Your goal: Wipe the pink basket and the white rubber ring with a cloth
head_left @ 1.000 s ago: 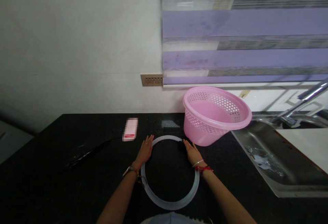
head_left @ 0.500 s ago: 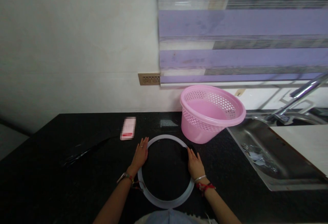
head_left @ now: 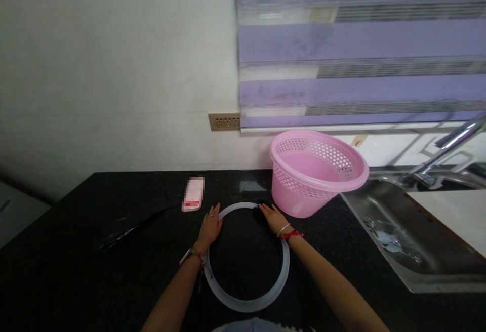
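A pale round ring point(head_left: 248, 305) lies on the black countertop point(head_left: 152, 281) close to my body, with a dark surface inside it. My left hand point(head_left: 210, 228) rests on the ring's upper left part, fingers stretched forward and somewhat apart. On the upper right part lies my right hand point(head_left: 274, 219), its fingers extended and pointing up and to the left. Neither hand is wrapped round anything. Just beyond my right hand stands a pink basket point(head_left: 298, 200) with a perforated upper wall.
A pink pixelated item point(head_left: 193, 194) lies behind my left hand. Black thin plastic point(head_left: 121, 235) is at the left. On the right are a steel sink point(head_left: 402, 220), a faucet point(head_left: 448, 144) and a white board point(head_left: 455, 215). A socket strip point(head_left: 225, 121) is on the wall.
My right hand has slid along the ring, from its right side up and left toward the far edge. My left hand has stayed at the upper left. The view has shifted slightly.
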### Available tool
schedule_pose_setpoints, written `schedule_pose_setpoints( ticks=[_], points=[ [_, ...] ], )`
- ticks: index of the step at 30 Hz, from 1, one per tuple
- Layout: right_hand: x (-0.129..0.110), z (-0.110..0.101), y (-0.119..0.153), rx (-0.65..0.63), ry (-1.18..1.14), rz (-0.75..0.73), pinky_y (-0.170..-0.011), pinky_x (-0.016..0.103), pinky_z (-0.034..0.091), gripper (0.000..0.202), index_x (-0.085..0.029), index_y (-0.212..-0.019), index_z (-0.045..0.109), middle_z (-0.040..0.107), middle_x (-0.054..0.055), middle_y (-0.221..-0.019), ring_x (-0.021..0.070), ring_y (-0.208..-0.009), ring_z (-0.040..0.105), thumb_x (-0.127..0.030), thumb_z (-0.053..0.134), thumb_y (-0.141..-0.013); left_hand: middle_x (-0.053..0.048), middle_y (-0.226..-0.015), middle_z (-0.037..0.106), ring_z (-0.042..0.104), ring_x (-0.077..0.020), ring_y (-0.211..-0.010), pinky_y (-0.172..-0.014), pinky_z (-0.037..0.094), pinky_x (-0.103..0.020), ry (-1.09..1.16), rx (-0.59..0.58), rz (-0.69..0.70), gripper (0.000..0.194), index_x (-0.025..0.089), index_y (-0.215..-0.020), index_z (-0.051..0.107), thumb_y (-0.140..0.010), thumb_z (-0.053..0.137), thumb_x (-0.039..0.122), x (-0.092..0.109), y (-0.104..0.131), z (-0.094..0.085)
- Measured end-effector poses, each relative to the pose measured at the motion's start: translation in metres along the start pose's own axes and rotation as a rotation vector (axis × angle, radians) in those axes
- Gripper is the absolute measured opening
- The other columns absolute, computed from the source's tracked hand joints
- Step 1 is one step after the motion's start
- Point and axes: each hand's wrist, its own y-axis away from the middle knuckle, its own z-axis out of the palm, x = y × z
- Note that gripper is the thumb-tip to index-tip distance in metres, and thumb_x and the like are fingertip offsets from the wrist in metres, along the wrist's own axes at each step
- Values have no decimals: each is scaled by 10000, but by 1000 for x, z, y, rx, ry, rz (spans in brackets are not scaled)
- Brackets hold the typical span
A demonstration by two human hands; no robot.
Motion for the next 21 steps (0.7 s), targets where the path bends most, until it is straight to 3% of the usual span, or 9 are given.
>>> schedule_pose_setpoints(
  ticks=[6,16,21],
  points=[
    [-3,13,21,71,10,117,-1047,367,256,599,-55,-1312,382,410,138,-1321,153,-1239,359,35,245,-736,-104,-1427,289,209,-249,-1321,-1009,283,-440,-45,19,-56,499,151,-1384,200,-895,270,225,0,4,8],
    [-25,42,90,183,51,337,-1042,403,249,509,-16,-1280,421,492,167,-1238,202,-1205,407,-47,284,-791,-122,-1433,267,175,-263,-1329,-1004,277,-475,-41,-25,-97,516,152,-1395,153,-898,252,251,7,8,-1],
    [-31,44,93,164,43,370,-1039,396,265,532,-17,-1283,422,465,160,-1266,204,-1228,376,-16,272,-772,-110,-1432,275,188,-264,-1325,-1010,263,-484,-65,-64,-93,521,167,-1395,163,-887,258,230,10,13,-4]
  ],
)
